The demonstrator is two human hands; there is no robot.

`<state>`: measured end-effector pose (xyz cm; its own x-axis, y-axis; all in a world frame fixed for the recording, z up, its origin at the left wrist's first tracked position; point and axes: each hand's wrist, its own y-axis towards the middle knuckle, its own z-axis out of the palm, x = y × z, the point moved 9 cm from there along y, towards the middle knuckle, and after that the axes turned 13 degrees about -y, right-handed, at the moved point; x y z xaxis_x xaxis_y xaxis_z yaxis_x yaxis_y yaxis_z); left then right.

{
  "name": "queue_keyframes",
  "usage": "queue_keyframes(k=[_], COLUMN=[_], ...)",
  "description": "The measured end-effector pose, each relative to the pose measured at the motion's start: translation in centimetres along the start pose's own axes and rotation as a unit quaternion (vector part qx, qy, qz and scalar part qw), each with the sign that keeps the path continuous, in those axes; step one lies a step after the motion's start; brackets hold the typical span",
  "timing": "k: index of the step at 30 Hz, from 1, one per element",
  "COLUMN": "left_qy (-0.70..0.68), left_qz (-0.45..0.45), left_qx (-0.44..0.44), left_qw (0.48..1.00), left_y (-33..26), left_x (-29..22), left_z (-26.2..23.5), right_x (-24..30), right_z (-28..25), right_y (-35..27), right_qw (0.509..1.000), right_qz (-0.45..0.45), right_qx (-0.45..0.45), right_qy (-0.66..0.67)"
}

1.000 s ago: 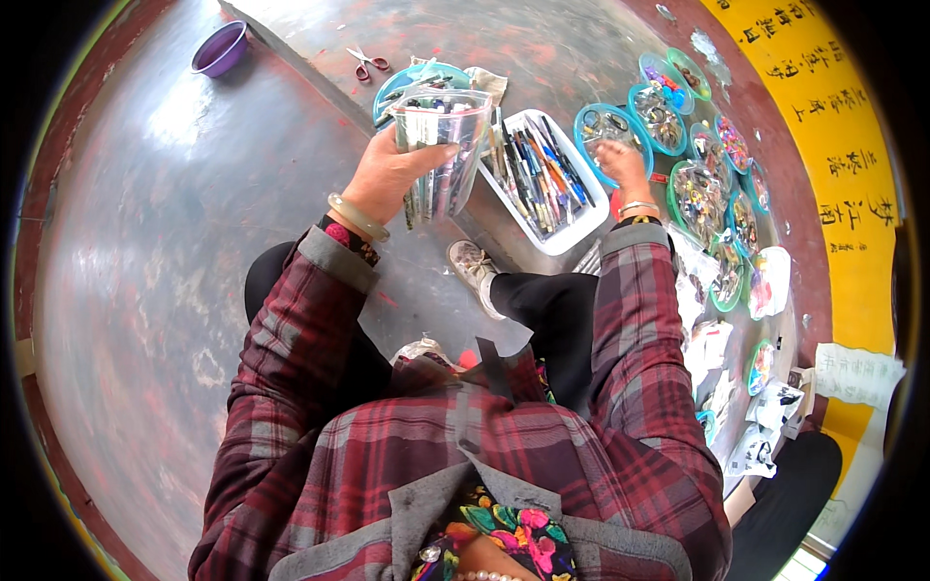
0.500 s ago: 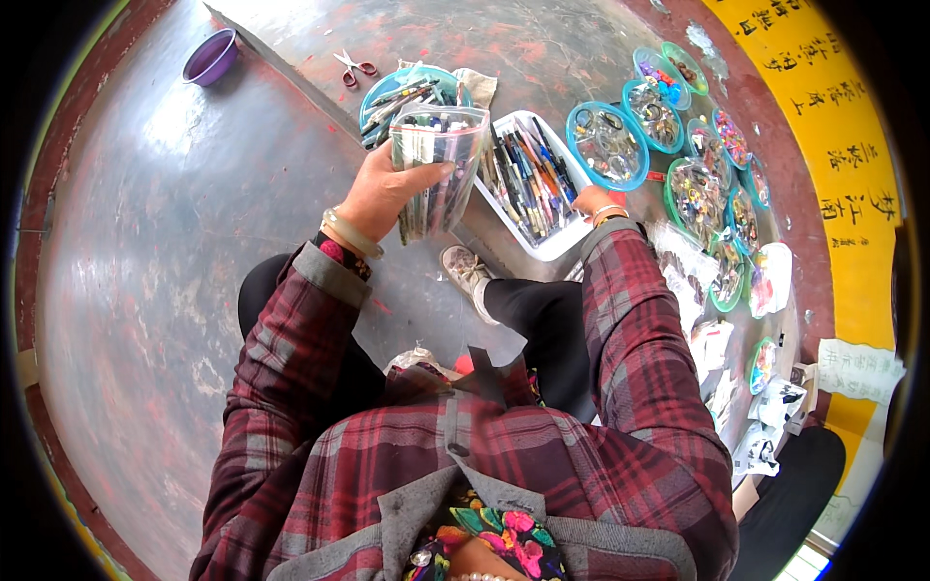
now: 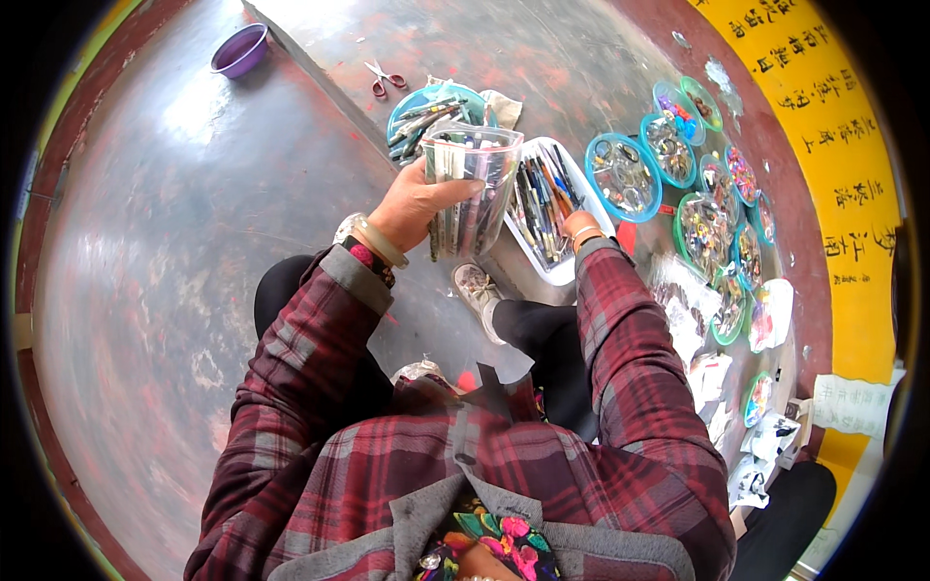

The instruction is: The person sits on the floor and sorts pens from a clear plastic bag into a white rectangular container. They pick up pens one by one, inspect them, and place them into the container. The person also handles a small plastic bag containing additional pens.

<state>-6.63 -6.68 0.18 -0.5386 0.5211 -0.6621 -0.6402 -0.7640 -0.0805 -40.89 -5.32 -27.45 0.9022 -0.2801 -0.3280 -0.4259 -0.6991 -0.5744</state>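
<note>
My left hand is closed around a clear zip bag packed with pens, held upright with the thumb across its front. Just right of it, a white plastic basket holds many loose pens, dark, blue and orange. My right hand reaches into the basket's right side, fingers curled down onto the pens. What those fingertips grip is hidden. Behind the bag sits a blue round basket with more pens and a pale cloth.
Red-handled scissors and a purple basin are on the floor farther away. To the right are several round baskets of small trinkets, the nearest a blue basket, plus plastic bags. My shoe is below the white basket.
My right hand has moved inward from the white basket's right rim onto the pens. The left hand still holds the bag. The whole view has shifted slightly.
</note>
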Motion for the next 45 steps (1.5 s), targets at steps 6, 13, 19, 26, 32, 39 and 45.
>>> queue_keyframes(k=[6,13,19,26,32,39,45], left_qy=[0.021,0.177,0.13,-0.077,-0.005,0.066,0.104], left_qz=[0.013,0.047,0.119,0.084,0.016,-0.021,-0.06], left_qx=[0.018,0.084,0.113,0.063,0.082,0.116,0.111], left_qw=[1.0,0.979,0.978,0.991,0.997,0.991,0.987], left_y=[-0.9,-2.2,-3.2,-2.2,-2.1,-2.4,-2.3], left_x=[-1.2,-2.8,-5.1,-4.5,-2.7,-1.1,-0.1], left_z=[-0.5,0.6,1.4,-0.3,0.3,1.3,0.8], right_x=[-2.1,-9.8,-9.3,-4.6,-2.2,-1.9,-2.0], right_z=[-0.6,-4.2,-17.2,-26.7,-29.7,-28.2,-27.7], right_y=[-0.9,-4.3,-15.6,-27.9,-32.6,-31.2,-31.1], right_qw=[0.984,0.871,0.693,0.417,0.258,0.226,0.299], right_qz=[0.071,0.192,-0.013,-0.242,-0.485,-0.489,-0.467], right_qx=[-0.015,-0.098,-0.356,-0.33,-0.238,-0.182,-0.203], right_qy=[0.163,0.442,0.627,0.812,0.801,0.823,0.807])
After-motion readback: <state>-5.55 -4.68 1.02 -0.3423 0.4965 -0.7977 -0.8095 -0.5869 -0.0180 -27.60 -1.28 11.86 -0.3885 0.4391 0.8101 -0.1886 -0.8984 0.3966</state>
